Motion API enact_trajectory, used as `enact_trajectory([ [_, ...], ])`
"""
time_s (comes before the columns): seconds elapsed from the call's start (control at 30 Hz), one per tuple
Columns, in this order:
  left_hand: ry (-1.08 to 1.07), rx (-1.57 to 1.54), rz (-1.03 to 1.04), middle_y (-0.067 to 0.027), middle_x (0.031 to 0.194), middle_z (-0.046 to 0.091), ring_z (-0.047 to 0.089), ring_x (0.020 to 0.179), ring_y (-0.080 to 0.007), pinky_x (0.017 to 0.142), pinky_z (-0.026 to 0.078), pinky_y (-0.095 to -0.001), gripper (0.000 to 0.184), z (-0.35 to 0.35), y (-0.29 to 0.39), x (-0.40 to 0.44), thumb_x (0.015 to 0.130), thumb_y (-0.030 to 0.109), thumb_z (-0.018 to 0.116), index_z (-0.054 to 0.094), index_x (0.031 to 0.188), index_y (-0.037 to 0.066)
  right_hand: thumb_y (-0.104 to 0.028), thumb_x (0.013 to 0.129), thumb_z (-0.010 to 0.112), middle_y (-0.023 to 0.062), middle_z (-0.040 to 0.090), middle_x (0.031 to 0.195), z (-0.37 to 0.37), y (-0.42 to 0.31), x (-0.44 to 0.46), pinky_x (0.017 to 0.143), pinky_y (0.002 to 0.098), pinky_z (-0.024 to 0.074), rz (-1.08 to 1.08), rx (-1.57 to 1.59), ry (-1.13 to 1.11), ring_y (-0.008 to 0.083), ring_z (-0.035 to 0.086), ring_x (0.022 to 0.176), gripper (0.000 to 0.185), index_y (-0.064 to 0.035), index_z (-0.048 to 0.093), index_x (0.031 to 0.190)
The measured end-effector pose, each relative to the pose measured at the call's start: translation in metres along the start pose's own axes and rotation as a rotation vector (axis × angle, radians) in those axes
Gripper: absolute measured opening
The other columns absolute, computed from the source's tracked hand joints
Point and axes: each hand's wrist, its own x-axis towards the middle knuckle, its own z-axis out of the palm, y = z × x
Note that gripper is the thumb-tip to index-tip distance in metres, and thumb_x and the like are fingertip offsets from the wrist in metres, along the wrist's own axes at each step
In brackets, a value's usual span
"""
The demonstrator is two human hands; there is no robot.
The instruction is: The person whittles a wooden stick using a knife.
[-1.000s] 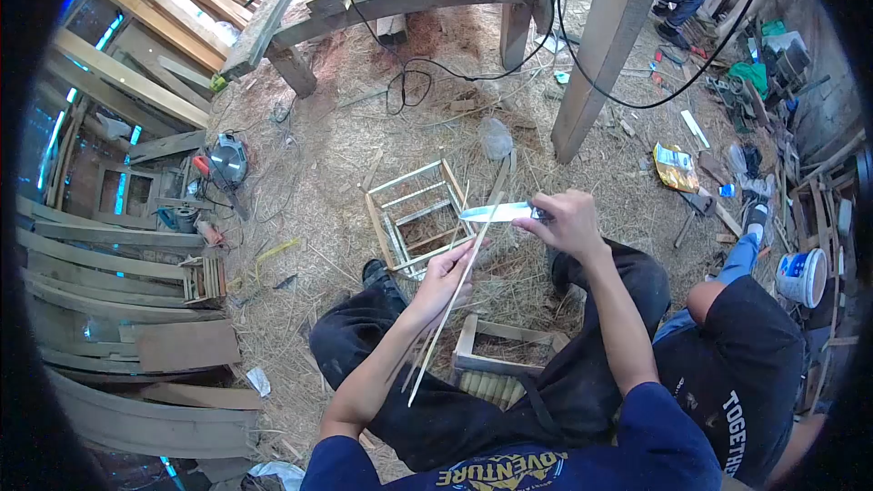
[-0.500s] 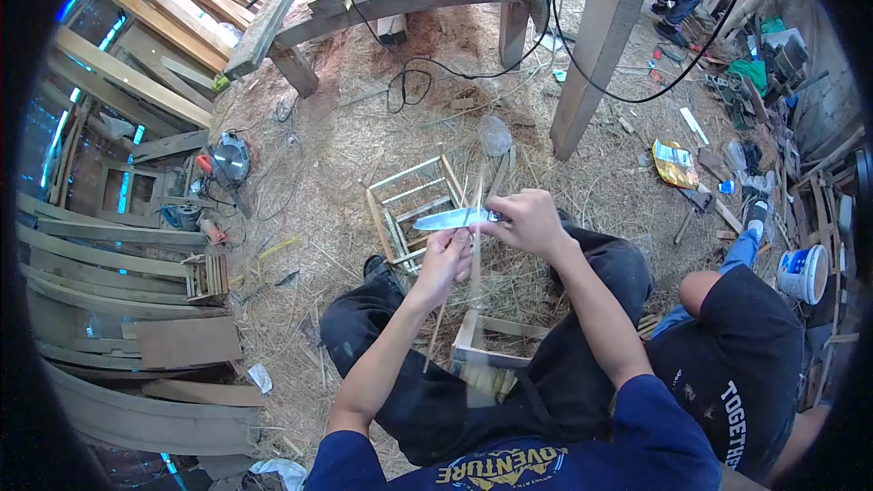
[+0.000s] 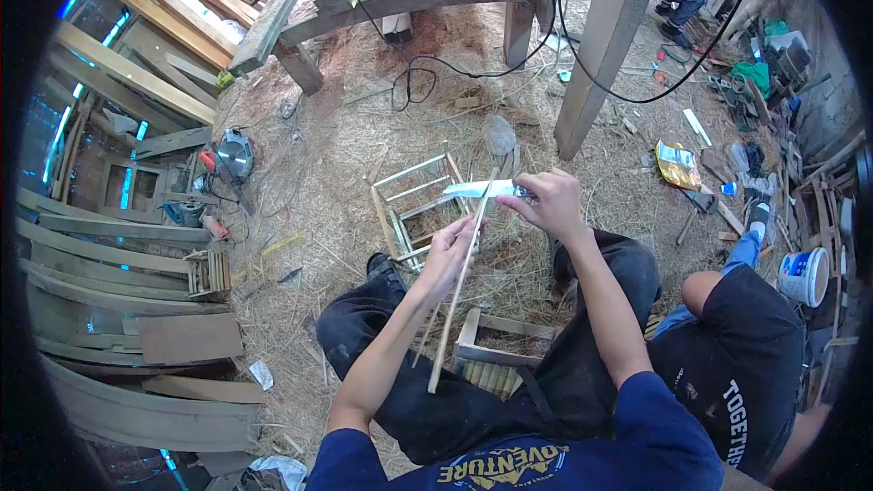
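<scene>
My left hand [image 3: 447, 257] is closed around a thin, pale wooden strip [image 3: 456, 303], which slants from above the fingers down towards my lap. A knife [image 3: 477, 189] is in my right hand [image 3: 556, 203], its blade pointing left and crossing the strip near the upper end. Another thin strip hangs below my left hand. Beyond my hands, a small wooden frame [image 3: 384, 223] lies on the straw-covered floor. Between my legs is a second wooden piece [image 3: 468, 328] with a row of short bamboo-like slats [image 3: 491, 378].
A person in a black shirt [image 3: 737, 345] sits close at my right; another crouches at the upper right. A workbench [image 3: 409, 2], a post [image 3: 605, 55] and a black cable stand ahead. A circular saw [image 3: 235, 156] lies left, a bucket [image 3: 802, 276] right.
The knife has moved up and right from close by my left fingers, and its blade now crosses the strip higher up. The strip has changed its slant.
</scene>
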Motion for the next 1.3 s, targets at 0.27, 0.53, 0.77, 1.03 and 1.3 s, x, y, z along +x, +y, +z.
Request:
enact_trajectory([
  [0.27, 0.066, 0.020, -0.074, 0.0070, 0.072, 0.043, 0.035, 0.049, -0.0011, 0.041, 0.027, -0.0186, 0.035, 0.004, -0.001, -0.005, 0.107, 0.038, 0.046, 0.061, 0.125, 0.012, -0.056, 0.082, 0.071, 0.0063, 0.061, 0.055, 0.002, 0.019, -0.004, 0.052, 0.0363, 0.0476, -0.105, -0.048, -0.063, 0.0236, 0.062, 0.051, 0.042, -0.0141, 0.072, 0.081],
  [0.53, 0.021, 0.005, -0.014, 0.0101, 0.063, 0.030, 0.026, 0.046, -0.0012, 0.042, 0.021, -0.0199, 0.037, -0.003, -0.006, 0.005, 0.106, 0.039, 0.048, 0.060, 0.123, 0.009, -0.055, 0.092, 0.061, 0.0129, 0.063, 0.062, 0.015, -0.004, -0.011, 0.059, 0.0426, 0.0485, 0.445, 0.357, -0.302, 0.0308, 0.065, 0.059, 0.050, -0.0066, 0.071, 0.085],
  [0.77, 0.067, -0.061, -0.062, 0.0099, 0.062, 0.029, 0.023, 0.044, -0.0016, 0.041, 0.019, -0.0205, 0.034, 0.001, -0.006, 0.007, 0.108, 0.032, 0.044, 0.055, 0.129, 0.007, -0.056, 0.090, 0.063, 0.0123, 0.060, 0.057, 0.034, -0.004, -0.022, 0.059, 0.0416, 0.0489, 0.275, 0.281, -0.254, 0.0316, 0.064, 0.056, 0.051, -0.0069, 0.067, 0.076],
  [1.03, 0.080, 0.103, -0.025, 0.0091, 0.063, 0.036, 0.032, 0.047, -0.0014, 0.041, 0.028, -0.0210, 0.035, 0.012, -0.005, 0.015, 0.107, 0.033, 0.048, 0.059, 0.129, 0.008, -0.057, 0.086, 0.068, 0.0080, 0.060, 0.056, 0.013, -0.003, -0.012, 0.055, 0.0396, 0.0483, 0.295, 0.006, -0.201, 0.0262, 0.064, 0.053, 0.048, -0.0094, 0.068, 0.080],
  [1.3, 0.077, -0.046, -0.134, 0.0094, 0.063, 0.030, 0.028, 0.045, -0.0024, 0.040, 0.021, -0.0204, 0.034, -0.003, -0.017, 0.010, 0.107, 0.032, 0.046, 0.057, 0.129, 0.009, -0.059, 0.094, 0.055, 0.0169, 0.066, 0.071, 0.028, -0.016, -0.021, 0.068, 0.0433, 0.0511, 0.477, 0.420, -0.414, 0.0356, 0.067, 0.068, 0.055, -0.0062, 0.071, 0.090],
])
